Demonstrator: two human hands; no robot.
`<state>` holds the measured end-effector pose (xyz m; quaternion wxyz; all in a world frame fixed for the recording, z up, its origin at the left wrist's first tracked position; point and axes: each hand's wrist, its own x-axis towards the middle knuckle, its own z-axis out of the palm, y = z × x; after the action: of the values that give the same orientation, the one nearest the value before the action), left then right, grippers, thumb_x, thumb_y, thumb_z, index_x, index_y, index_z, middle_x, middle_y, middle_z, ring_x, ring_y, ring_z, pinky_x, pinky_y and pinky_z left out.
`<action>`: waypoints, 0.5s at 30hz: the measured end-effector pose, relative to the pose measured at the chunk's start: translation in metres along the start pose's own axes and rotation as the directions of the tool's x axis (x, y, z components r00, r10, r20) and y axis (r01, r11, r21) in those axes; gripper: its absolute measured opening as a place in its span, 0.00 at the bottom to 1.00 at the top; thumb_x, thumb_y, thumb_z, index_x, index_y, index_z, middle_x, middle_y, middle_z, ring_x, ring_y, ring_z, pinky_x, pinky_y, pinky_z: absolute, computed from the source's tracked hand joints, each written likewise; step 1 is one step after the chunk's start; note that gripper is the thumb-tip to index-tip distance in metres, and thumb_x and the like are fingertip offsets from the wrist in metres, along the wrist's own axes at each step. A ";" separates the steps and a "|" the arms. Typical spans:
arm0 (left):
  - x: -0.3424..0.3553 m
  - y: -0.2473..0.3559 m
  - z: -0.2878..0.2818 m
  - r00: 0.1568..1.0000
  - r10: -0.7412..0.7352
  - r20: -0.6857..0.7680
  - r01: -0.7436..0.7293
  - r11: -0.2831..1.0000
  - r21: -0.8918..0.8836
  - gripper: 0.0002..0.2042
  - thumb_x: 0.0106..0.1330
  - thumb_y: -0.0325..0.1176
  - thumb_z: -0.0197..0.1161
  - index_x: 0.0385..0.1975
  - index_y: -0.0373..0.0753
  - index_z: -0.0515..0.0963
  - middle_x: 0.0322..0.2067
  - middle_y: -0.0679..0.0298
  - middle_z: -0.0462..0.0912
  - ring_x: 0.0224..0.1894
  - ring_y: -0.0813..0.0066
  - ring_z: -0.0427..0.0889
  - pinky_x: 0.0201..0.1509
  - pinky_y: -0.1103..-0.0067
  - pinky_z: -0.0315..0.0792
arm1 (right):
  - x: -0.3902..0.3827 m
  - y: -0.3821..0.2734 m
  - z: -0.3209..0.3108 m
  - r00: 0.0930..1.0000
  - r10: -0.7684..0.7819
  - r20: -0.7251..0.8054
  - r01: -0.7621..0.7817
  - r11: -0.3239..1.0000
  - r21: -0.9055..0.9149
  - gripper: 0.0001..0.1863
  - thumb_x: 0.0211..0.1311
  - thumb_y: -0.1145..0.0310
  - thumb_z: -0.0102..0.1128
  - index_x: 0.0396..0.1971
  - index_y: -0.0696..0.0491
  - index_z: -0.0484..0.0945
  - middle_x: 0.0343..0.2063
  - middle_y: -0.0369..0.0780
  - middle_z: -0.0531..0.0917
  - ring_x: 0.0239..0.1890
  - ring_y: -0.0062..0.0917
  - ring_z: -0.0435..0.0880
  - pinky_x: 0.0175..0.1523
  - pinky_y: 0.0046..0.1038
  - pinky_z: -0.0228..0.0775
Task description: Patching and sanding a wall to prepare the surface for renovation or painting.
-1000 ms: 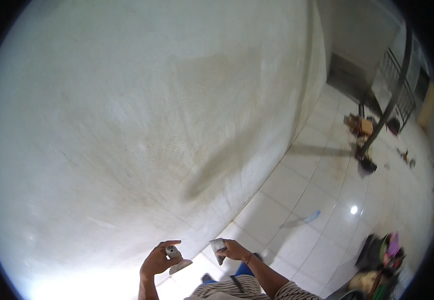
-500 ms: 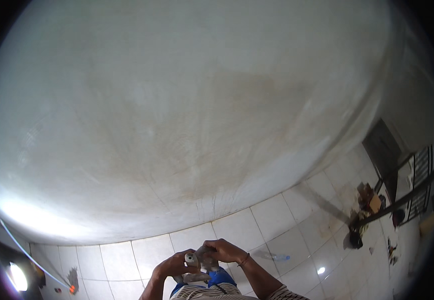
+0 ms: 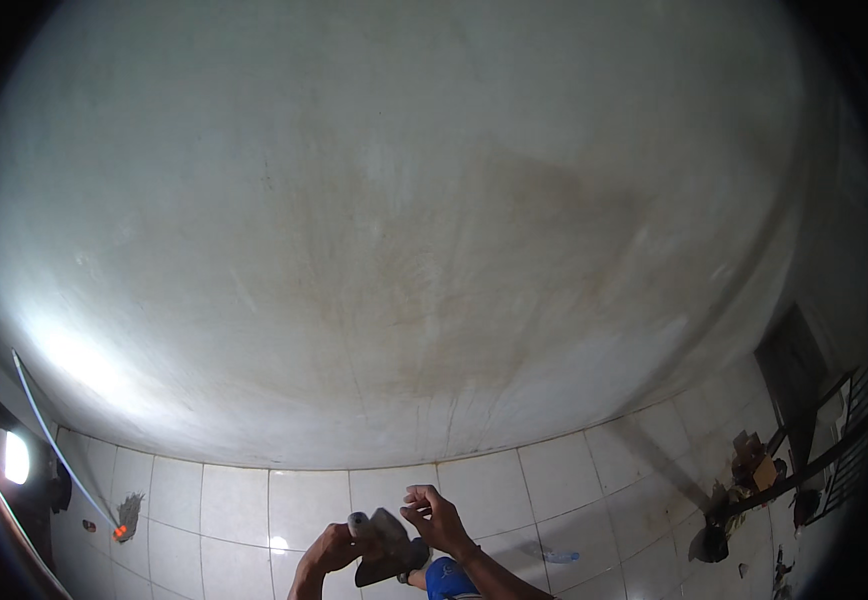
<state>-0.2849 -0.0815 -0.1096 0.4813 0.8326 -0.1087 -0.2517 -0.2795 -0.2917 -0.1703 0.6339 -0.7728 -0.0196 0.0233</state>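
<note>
Along the stained wall (image 3: pixel 394 230), white tiles (image 3: pixel 236 500) are laid; before it, a trowel (image 3: pixel 378 568) is gripped by the left hand (image 3: pixel 331 549), the right hand (image 3: pixel 438 520) half-curled and empty.

Glossy white square-tiled floor (image 3: pixel 234 500). On it: clear bluish plastic bottle (image 3: pixel 561 557), on its side; jumbled brown boxy heap (image 3: pixel 752 464), right; dark lumpy object (image 3: pixel 709 544) near heap, kind unclear; rough dark-grey patch (image 3: pixel 131 508), left.
</note>
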 end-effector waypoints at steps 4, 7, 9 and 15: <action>-0.051 -0.021 0.041 0.973 -0.220 -0.067 0.227 0.966 0.124 0.13 0.56 0.42 0.64 0.33 0.39 0.81 0.26 0.61 0.84 0.30 0.73 0.82 0.36 0.77 0.74 | -0.069 -0.018 0.004 0.993 -0.118 -0.002 0.118 0.993 0.007 0.22 0.58 0.64 0.60 0.51 0.54 0.67 0.40 0.42 0.79 0.35 0.25 0.80 0.41 0.26 0.72; -0.081 -0.032 0.082 0.996 -0.028 0.087 0.016 0.991 0.131 0.14 0.55 0.43 0.65 0.35 0.40 0.80 0.27 0.57 0.83 0.30 0.70 0.82 0.37 0.75 0.74 | -0.124 -0.028 -0.003 0.977 -0.144 0.155 0.155 0.986 -0.061 0.23 0.59 0.62 0.59 0.52 0.56 0.67 0.41 0.42 0.79 0.37 0.26 0.81 0.42 0.27 0.73; -0.098 -0.035 0.108 0.990 0.015 0.138 -0.038 0.986 0.164 0.13 0.55 0.40 0.62 0.35 0.38 0.80 0.30 0.55 0.83 0.34 0.64 0.82 0.39 0.72 0.73 | -0.155 -0.033 -0.003 0.975 -0.125 0.184 0.142 0.986 -0.083 0.22 0.60 0.63 0.60 0.51 0.56 0.68 0.40 0.40 0.79 0.35 0.23 0.80 0.42 0.24 0.73; -0.142 -0.023 0.140 0.976 0.071 0.205 -0.103 0.984 0.148 0.12 0.56 0.34 0.58 0.37 0.36 0.79 0.34 0.52 0.82 0.38 0.58 0.82 0.41 0.71 0.73 | -0.221 -0.027 0.008 0.939 -0.040 0.343 0.125 0.966 -0.228 0.21 0.59 0.59 0.60 0.50 0.52 0.72 0.36 0.38 0.80 0.37 0.21 0.79 0.44 0.24 0.71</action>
<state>-0.4808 -0.1140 -0.1420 0.4113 0.8330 -0.2124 -0.3030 -0.5001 -0.2921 -0.1426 0.5210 -0.8285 -0.1626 0.1250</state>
